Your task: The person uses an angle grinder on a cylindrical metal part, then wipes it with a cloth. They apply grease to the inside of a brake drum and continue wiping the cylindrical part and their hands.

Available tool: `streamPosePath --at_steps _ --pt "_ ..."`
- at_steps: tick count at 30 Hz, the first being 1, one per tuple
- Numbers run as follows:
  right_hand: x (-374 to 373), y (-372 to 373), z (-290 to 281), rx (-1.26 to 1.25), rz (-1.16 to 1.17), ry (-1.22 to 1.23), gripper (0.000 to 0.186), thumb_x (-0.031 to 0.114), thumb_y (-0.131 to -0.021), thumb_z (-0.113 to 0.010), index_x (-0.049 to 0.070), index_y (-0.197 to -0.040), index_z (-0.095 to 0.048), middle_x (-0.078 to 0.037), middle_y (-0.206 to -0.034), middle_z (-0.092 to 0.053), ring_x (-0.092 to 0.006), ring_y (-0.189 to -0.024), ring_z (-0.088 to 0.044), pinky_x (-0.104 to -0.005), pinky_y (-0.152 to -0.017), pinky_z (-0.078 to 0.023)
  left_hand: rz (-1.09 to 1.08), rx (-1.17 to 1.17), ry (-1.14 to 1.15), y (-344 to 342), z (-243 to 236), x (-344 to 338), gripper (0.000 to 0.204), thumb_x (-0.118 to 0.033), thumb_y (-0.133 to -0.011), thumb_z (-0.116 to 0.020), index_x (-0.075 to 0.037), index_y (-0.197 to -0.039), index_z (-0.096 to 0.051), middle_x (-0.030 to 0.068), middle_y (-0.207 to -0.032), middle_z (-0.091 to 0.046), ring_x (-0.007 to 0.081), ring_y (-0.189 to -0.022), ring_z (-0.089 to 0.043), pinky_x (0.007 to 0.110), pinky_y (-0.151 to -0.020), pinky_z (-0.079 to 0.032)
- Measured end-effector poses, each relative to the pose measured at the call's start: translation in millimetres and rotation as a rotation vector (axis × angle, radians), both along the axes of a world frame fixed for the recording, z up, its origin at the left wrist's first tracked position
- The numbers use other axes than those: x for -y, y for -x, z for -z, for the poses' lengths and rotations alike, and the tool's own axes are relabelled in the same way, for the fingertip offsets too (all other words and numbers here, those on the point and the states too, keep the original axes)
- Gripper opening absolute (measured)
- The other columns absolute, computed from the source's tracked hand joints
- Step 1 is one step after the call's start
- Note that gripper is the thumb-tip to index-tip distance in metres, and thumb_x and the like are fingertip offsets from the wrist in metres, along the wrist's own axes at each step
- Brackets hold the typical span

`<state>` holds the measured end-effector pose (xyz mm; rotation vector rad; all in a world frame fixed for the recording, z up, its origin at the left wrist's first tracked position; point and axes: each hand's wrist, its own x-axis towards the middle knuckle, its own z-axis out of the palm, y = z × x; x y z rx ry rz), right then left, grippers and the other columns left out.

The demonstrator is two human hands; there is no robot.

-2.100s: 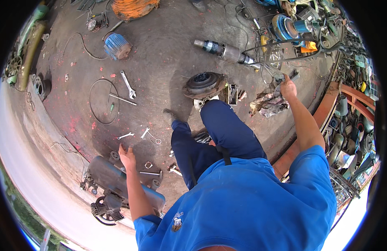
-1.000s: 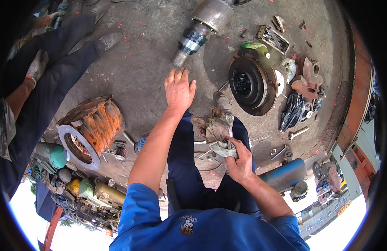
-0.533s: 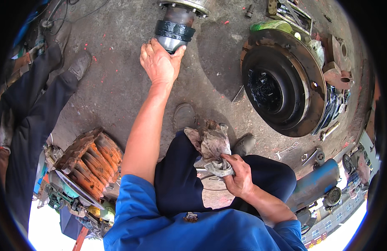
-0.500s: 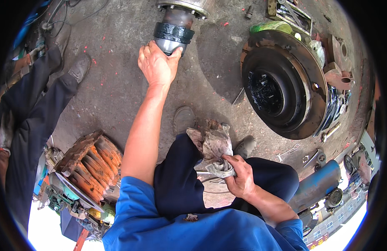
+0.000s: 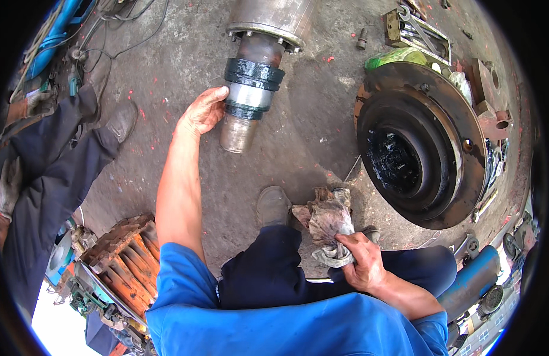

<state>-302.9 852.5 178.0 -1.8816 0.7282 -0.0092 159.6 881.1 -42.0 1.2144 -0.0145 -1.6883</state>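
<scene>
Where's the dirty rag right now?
In the head view, the rag is below and right of centre, in the right hand, just right of a grey shoe.

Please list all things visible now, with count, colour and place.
Shaft assembly: one, grey and black, top centre
Flanged round part: one, brown and black, right
Toolbox: one, greyish, top right
Ribbed housing: one, rusty orange, lower left
Tank: one, blue, lower right
Cables: several, dark, upper left
Co-worker: one, dark trousers, left edge
Clutter: uncounted, mixed, edges
Rag: one, stained pale, lower centre
Shirt: one, blue, bottom
Trousers: one, navy, bottom
Left hand: one, bare, by the shaft
Right hand: one, bare, gripping the rag
</scene>
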Motion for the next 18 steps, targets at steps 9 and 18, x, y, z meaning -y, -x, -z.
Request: streamPosePath --at_steps 9,18 --pt "-0.1 -14.0 6.8 -0.038 0.011 -0.075 0.052 -0.006 -0.071 -0.063 -0.002 -0.123 -0.061 -0.02 -0.103 -0.069 -0.0381 -0.089 -0.068 -0.0422 -0.077 -0.057 -0.034 0.034 -0.022 1.6 10.0 -0.5 0.054 -0.035 -0.087 -0.078 0.002 -0.124 -0.064 0.012 -0.12 -0.069 0.0247 -0.116 -0.062 0.04 -0.103 -0.045" --pt "18.5 16.5 8.6 0.047 0.01 0.022 0.065 -0.004 -0.055 -0.063 -0.003 -0.12 -0.063 -0.014 -0.098 -0.066 -0.031 -0.079 -0.066 -0.0404 -0.067 -0.057 0.089 1.195 -0.167 60.0 -47.6 14.3 0.053 -0.031 -0.087 -0.078 0.01 -0.118 -0.067 0.0184 -0.113 -0.072 0.0321 -0.109 -0.067 0.044 -0.098 -0.049"
